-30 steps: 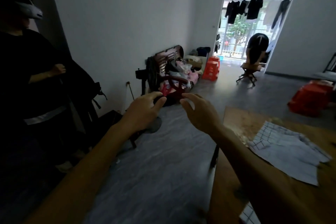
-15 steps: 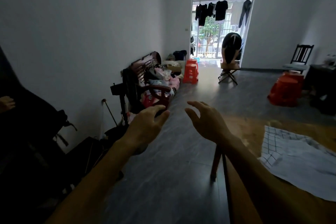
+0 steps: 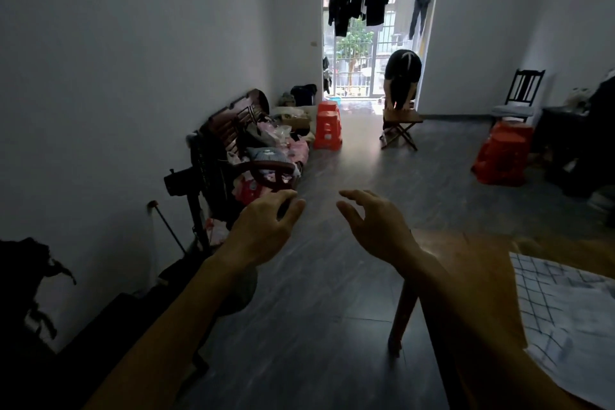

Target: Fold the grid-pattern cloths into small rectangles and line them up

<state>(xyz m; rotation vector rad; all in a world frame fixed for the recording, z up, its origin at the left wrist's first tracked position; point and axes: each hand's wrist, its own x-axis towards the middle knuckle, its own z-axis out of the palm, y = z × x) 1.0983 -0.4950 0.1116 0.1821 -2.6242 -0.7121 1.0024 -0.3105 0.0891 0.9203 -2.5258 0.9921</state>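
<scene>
hands [image 3: 319, 230] empty, cloth [image 3: 562, 316] on table [image 3: 466, 263]

A cluttered wooden bench [image 3: 239, 130] stands at ten o'clock, red stools [image 3: 327, 125] at twelve beside a bent-over person [image 3: 402, 76], a dark chair [image 3: 520, 93] at two.

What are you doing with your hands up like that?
Nothing is being folded yet. The left hand and right hand hang in the air over the floor, fingers loosely curled, holding nothing. A grid-pattern cloth lies rumpled and unfolded on the wooden table at the right, and neither hand touches it.
</scene>
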